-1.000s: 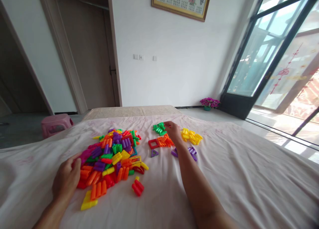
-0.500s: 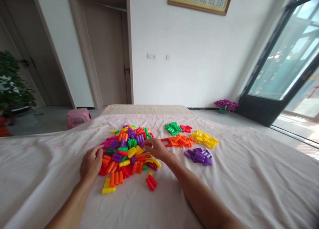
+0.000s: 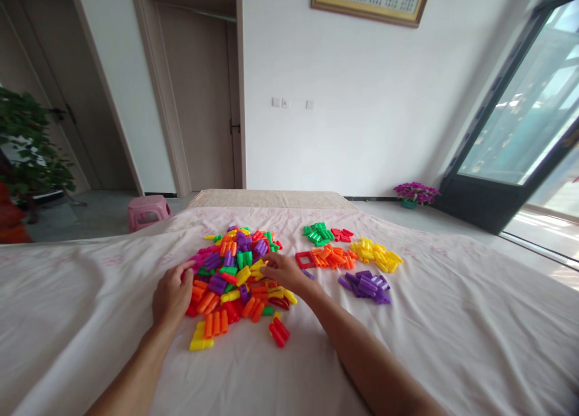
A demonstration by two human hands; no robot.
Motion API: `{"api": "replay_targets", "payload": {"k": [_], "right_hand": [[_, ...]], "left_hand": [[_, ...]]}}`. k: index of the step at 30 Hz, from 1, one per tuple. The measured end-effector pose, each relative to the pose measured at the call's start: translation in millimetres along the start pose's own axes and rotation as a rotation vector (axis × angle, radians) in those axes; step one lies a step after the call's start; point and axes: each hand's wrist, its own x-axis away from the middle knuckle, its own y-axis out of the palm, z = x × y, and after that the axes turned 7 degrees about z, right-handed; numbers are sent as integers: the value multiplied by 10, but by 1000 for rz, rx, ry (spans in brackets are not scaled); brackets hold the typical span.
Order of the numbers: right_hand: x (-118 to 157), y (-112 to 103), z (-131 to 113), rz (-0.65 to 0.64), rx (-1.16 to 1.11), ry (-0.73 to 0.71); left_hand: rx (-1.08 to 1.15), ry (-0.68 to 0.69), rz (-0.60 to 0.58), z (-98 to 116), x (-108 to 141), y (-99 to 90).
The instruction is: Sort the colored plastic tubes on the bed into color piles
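Note:
A mixed heap of plastic building blocks [image 3: 230,283], made of joined tubes in orange, purple, green, yellow, red and magenta, lies on the cloth before me. At its left edge, my left hand [image 3: 172,292] rests against the blocks with its fingers loosely apart; some fingertips are hidden. My right hand [image 3: 284,271] is over the heap's right side, fingertips closed on a yellow block [image 3: 257,267]. Close to this hand is a red square frame piece [image 3: 304,260]. A red block [image 3: 279,331] and an orange block [image 3: 216,324] lie at the heap's near side.
Right of the heap sit single-colour groups: green blocks [image 3: 318,234], red blocks [image 3: 342,234], orange blocks [image 3: 333,257], yellow blocks [image 3: 376,254] and purple blocks [image 3: 367,286]. A pale cloth [image 3: 434,325] covers the table. Beyond it stand a pink stool [image 3: 149,211] and potted flowers [image 3: 415,193].
My right hand has closed its fingertips on the yellow block, which is slightly raised and tilted. My left hand stays at the heap's edge. The whole view has shifted slightly.

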Motion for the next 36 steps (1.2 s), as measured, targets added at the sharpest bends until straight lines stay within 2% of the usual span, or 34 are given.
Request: {"api": "replay_targets", "payload": {"k": [3,5,9,11,17,21,25,29,32,36], "right_hand": [[-45,-63,86,-34,-314,115],[-52,-101,101,-68,-455,147],[-50,-148,88,-67,-599,161],[-59,-161,100,-28,-595,184],[-148,-303,238,188,-453,233],[-206,-660,348,342,-287,164],[-137,-1234,494,556,94,141],[77,-1761,705,734,372,306],[250,-1993,867,827,501,452],[377,-2091,949,917,538,574]], "left_hand": [[-29,20,18,55,28,-32],[-39,100,68,102,53,-46],[-4,340,144,180,93,-48],[8,347,133,192,98,-47],[5,53,67,131,66,-79],[3,-84,12,59,32,-73],[18,-86,-26,-17,-1,-37],[25,-53,-36,-87,-30,6],[35,-34,-30,-121,-42,28],[34,-27,-24,-130,-41,31]]}}
